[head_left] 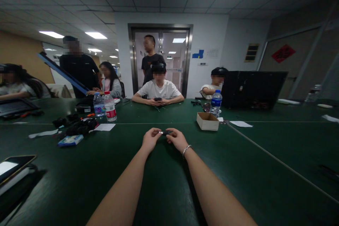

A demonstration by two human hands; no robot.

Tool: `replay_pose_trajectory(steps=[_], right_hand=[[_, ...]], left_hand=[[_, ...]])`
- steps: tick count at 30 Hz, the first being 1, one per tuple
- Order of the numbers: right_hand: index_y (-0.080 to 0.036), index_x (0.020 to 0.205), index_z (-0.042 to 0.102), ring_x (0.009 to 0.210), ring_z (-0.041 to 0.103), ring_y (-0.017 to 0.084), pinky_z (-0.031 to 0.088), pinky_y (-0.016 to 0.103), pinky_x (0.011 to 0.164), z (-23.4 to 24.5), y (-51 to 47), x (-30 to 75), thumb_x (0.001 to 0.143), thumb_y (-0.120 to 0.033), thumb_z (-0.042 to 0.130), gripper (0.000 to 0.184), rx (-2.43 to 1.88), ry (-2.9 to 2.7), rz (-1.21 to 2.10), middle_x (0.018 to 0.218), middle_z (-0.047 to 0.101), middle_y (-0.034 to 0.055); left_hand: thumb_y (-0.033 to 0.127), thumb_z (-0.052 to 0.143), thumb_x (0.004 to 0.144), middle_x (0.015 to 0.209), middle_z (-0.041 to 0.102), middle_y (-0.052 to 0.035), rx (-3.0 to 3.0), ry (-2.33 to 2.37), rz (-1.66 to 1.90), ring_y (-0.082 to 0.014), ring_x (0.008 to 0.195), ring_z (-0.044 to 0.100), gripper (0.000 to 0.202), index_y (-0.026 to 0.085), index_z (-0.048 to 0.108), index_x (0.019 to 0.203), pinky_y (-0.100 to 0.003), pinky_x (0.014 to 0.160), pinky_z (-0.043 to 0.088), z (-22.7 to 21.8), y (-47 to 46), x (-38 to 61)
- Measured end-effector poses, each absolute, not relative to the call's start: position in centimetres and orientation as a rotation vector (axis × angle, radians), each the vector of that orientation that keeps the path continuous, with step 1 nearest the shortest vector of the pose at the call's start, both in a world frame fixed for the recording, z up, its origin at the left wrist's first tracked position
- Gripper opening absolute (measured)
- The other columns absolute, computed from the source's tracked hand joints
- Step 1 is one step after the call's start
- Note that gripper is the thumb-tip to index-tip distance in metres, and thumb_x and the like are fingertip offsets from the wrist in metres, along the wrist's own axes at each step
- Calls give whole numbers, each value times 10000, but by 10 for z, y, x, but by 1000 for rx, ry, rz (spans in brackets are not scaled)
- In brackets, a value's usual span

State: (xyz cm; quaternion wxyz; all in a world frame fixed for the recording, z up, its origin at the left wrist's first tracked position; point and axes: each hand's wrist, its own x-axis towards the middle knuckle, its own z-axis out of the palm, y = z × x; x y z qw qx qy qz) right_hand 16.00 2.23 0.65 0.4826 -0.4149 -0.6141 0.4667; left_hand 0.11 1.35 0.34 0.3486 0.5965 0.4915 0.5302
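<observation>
Out in front of me, just above or on the green table [169, 176], both my hands meet at a small black stick [166, 132] with a shiny silver end; it resembles a USB stick, but is too small to be sure. My left hand [150, 139] pinches the silver end between thumb and fingers. The black end is gripped by my right hand [178, 139], whose wrist wears a silver bangle [186, 150]. Fingertips hide parts of the stick.
Right of my hands stand an open cardboard box [208, 123] and a water bottle [216, 103]. To the left are two bottles, a blue-white packet [70, 141], black gear [82, 125] and a phone [16, 166]. A black monitor [251, 90] stands right; several people are around the table.
</observation>
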Motion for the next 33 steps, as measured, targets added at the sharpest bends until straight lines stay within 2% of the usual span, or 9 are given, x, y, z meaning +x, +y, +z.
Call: replay_pose_trajectory(steps=[7,16,18,20,23,27,29,31,33], right_hand=[[-102,1042,571,488,539,86,456,195,478,5,25,160,817,-136,522,233,-1055,-1488,1174,592,577,-5],[-81,1038,573,489,542,85,453,187,467,4,26,161,834,-149,516,222,-1017,-1445,1221,594,593,11],[-85,1027,575,484,540,79,451,180,463,4,27,161,824,-143,530,216,-1003,-1443,1229,592,592,4],[-87,1026,570,471,537,74,444,173,450,3,28,161,814,-142,539,221,-990,-1434,1236,588,589,-3],[-85,1020,564,458,533,72,437,171,440,1,30,160,805,-141,544,222,-983,-1422,1236,588,587,-7],[-87,1014,569,471,538,74,446,175,456,0,30,160,797,-124,544,222,-988,-1453,1212,595,590,-6],[-87,1009,577,478,542,76,447,176,462,0,30,161,792,-119,549,221,-986,-1473,1205,594,591,-6],[-86,1002,582,477,541,78,446,177,464,0,30,161,792,-123,551,216,-986,-1474,1210,586,590,-7],[-82,996,583,472,539,79,446,181,464,0,31,161,797,-136,550,210,-986,-1459,1224,577,590,-7]], left_hand=[[195,633,702,949,634,-75,1513,1157,1416,-179,889,594,172,153,611,868,-322,837,460,7,9,2],[272,647,708,967,636,-96,1478,1009,1437,-205,929,591,238,145,620,907,-353,879,440,3,13,0],[232,680,673,995,625,-102,1430,957,1490,-197,951,584,294,144,604,943,-346,904,426,2,14,0],[195,728,617,1060,596,-111,1351,937,1537,-187,948,586,434,154,570,1019,-338,905,426,0,15,1],[221,761,588,1082,576,-127,1225,1020,1535,-176,884,602,555,164,531,1089,-313,825,464,-2,17,2],[412,673,676,845,627,-110,1186,1168,1414,-159,715,604,416,104,592,943,-266,647,478,-3,18,1],[447,644,686,736,621,-80,1257,1212,1370,-150,653,587,385,100,612,848,-261,609,467,-2,17,0],[416,664,670,729,624,-64,1351,1206,1375,-152,674,588,338,115,619,816,-268,644,470,-1,15,-2],[354,701,641,827,638,-71,1428,1124,1400,-165,777,600,301,131,623,828,-280,740,469,1,13,-3]])
